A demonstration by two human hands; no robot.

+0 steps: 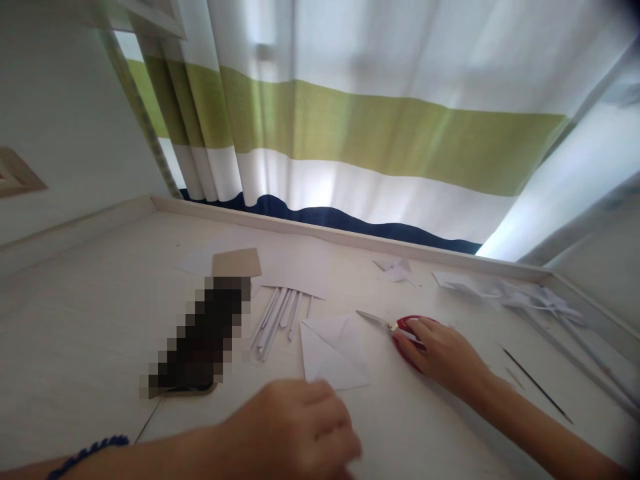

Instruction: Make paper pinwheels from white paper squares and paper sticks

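My right hand [440, 350] is wrapped round the red handles of a pair of scissors [375, 319], whose blades point left and look closed. Close to the blade tips lies a square sheet of white paper [333, 350] with fold creases across it. My left hand [305, 427] is at the front, near the paper's lower edge, with its fingers curled in. Whatever may be inside those fingers is hidden.
White paper strips or rolled sticks [280, 317] lie beside a brown card [237, 262]. A dark pixelated object [200, 340] is at left. Paper scraps [395, 269], a thin dark stick [537, 383] and paper pinwheel-like pieces [555, 307] lie right. A raised rim [350, 239] borders the table.
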